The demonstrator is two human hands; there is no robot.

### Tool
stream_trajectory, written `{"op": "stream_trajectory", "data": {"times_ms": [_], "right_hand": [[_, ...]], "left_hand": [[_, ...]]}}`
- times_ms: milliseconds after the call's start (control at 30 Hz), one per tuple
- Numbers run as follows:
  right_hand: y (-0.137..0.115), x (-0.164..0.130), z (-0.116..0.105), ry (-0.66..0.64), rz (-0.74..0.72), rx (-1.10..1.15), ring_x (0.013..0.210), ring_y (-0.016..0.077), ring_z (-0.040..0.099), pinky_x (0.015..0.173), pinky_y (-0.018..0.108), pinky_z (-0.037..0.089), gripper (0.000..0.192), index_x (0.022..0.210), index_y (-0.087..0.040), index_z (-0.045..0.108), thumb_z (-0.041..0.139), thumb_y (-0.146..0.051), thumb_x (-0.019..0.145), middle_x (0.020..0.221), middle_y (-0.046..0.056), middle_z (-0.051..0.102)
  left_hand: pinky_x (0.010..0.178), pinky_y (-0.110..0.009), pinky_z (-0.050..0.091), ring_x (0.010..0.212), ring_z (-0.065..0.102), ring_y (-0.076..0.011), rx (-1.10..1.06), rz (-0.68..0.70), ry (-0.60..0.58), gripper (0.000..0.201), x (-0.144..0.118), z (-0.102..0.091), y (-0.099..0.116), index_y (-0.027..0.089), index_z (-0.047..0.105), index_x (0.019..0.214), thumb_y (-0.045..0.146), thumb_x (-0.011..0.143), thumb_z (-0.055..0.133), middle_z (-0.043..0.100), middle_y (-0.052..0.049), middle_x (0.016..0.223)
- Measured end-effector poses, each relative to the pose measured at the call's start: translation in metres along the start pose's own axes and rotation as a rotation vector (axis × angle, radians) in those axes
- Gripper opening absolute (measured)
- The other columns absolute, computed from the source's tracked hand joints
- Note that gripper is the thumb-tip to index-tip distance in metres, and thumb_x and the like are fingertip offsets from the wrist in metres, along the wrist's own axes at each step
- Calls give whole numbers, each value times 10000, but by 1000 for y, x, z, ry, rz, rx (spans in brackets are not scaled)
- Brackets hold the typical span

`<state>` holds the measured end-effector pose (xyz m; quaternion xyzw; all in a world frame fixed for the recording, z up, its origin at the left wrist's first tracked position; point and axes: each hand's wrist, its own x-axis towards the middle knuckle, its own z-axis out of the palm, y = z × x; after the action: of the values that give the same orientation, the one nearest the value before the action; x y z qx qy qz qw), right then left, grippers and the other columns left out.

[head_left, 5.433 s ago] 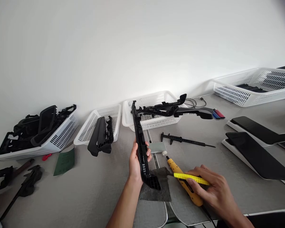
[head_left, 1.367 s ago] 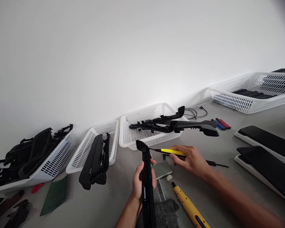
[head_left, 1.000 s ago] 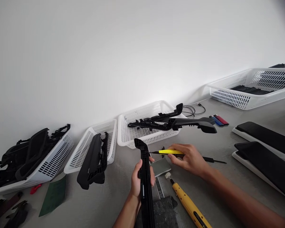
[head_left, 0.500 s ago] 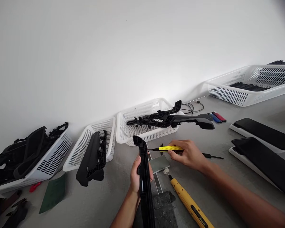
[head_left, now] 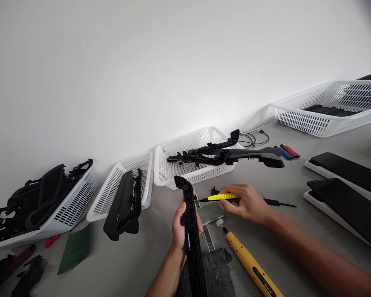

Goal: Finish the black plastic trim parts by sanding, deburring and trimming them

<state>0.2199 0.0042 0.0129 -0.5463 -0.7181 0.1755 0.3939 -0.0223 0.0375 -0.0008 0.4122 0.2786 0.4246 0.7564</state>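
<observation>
In my left hand (head_left: 179, 229) is a long black plastic trim part (head_left: 191, 231), held nearly upright, with its ribbed side showing and its curved end on top. The fingers wrap behind it, and the thumb presses its left edge. My right hand (head_left: 247, 204) is closed around a craft knife (head_left: 223, 197) with a yellow and black handle. The thin tip of the knife points left and meets the trim part's right edge near its upper end; exact contact is hard to make out. Below the right hand lies a yellow rotary tool (head_left: 250, 264) with a pale, fuzzy tip.
White baskets (head_left: 173, 175) along the wall hold black plastic parts. A dark block (head_left: 218, 274), a grey-green sheet (head_left: 210, 214) and a thin black tool (head_left: 280, 202) lie near the hands. Black-topped white pieces (head_left: 343, 208) stand right; green sandpaper (head_left: 75, 249) lies left.
The view has shifted slightly, moving the scene a little to the right. The knife sits slightly lower along the trim part, and its tip end is tilted a bit more downward.
</observation>
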Motion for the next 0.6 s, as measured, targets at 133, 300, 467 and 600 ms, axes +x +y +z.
{"op": "stream_trajectory", "data": {"times_ms": [133, 300, 467, 600], "right_hand": [[1, -1, 3, 26, 13, -13, 587, 164, 569, 566, 278, 348, 307, 934, -199, 772, 602, -448, 989, 747, 41, 734], [-2, -1, 1, -37, -22, 19, 587, 156, 550, 583, 276, 360, 255, 895, -201, 752, 602, -395, 964, 716, 28, 714], [-9, 0, -2, -38, -42, 24, 623, 158, 582, 611, 269, 383, 231, 910, -201, 745, 589, -363, 961, 770, 31, 730], [-11, -1, -2, -74, -72, 22, 574, 145, 536, 584, 266, 352, 189, 846, -205, 717, 600, -331, 923, 703, 16, 682]], "left_hand": [[371, -216, 360, 341, 392, -126, -16, -18, 11, 631, 0, 0, -1, 116, 630, 1431, 586, 1011, 597, 610, 19, 468], [340, -216, 284, 304, 343, -110, -15, -44, 32, 679, 1, -4, -4, 113, 613, 1458, 616, 1003, 600, 595, 31, 470], [345, -218, 286, 313, 372, -116, 8, -28, 59, 689, 0, -6, -4, 108, 611, 1468, 617, 1003, 599, 605, 25, 481], [351, -219, 292, 330, 405, -128, 28, -13, 103, 697, -1, -5, -5, 104, 641, 1429, 640, 985, 612, 597, 20, 467]]}}
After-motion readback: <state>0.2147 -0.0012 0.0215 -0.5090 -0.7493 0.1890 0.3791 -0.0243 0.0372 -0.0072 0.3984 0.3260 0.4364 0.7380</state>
